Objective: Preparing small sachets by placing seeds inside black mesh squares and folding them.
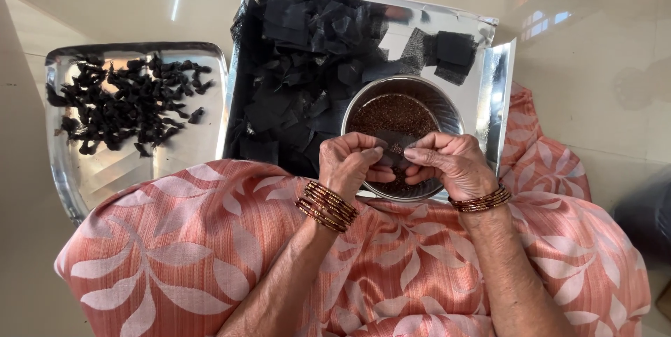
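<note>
My left hand [347,164] and right hand [451,162] meet over the steel bowl [447,110] of reddish-brown seeds [393,115]. Both grips are pressed together, each pinching an end of one small black net square [395,147] stretched between my fingertips, just above the seeds. The bowl sits in a silver tray [489,78] heaped with loose black net pieces [304,57]. Beside it, to my left, a steel plate [84,169] holds small black tied bundles [122,103]. My peach floral dress [175,253] fills the foreground.
</note>
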